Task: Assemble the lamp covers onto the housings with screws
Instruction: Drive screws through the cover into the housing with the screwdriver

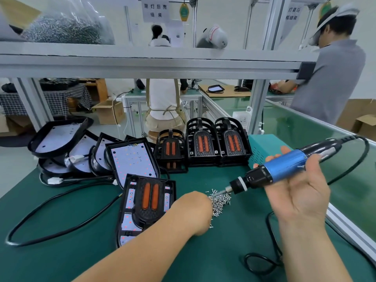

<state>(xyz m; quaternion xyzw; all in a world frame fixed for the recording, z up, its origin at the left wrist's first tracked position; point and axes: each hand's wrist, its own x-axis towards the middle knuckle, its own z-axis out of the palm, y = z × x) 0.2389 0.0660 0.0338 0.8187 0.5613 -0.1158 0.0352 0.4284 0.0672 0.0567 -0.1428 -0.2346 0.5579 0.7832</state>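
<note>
Lamp cover of black plastic with two orange strips [149, 197] lies on a black housing with a white LED board [124, 218]. Both rest on the green bench mat [223, 251], just beside the left hand [195, 210]. No screw heads can be made out in the cover, so fastening is judged not yet begun on this unit.

The left hand sits knuckles-up at the edge of a loose pile of small silver screws [220, 200]. Its fingertips are hidden behind the hand, so whether it pinches a screw cannot be told. The right hand [295, 192] is wrapped round a blue-and-black electric screwdriver [284, 167], whose bit points into the pile.

Risks:
- The cover appears merely laid on and could slide off its holes if the forearm brushes it.
- A screw started crooked may strip the plastic.
- The black power cable [271, 231] loops near the work and may drag on the tool or scatter screws.

Not determinable:
- The screw-hole positions on the cover are too small to make out.
- The bit tip is lost among the screws.
- The housing's near end is partly covered by the left forearm.

Stacked spare covers [217, 145] and spare housings [59, 137] stand behind.
</note>
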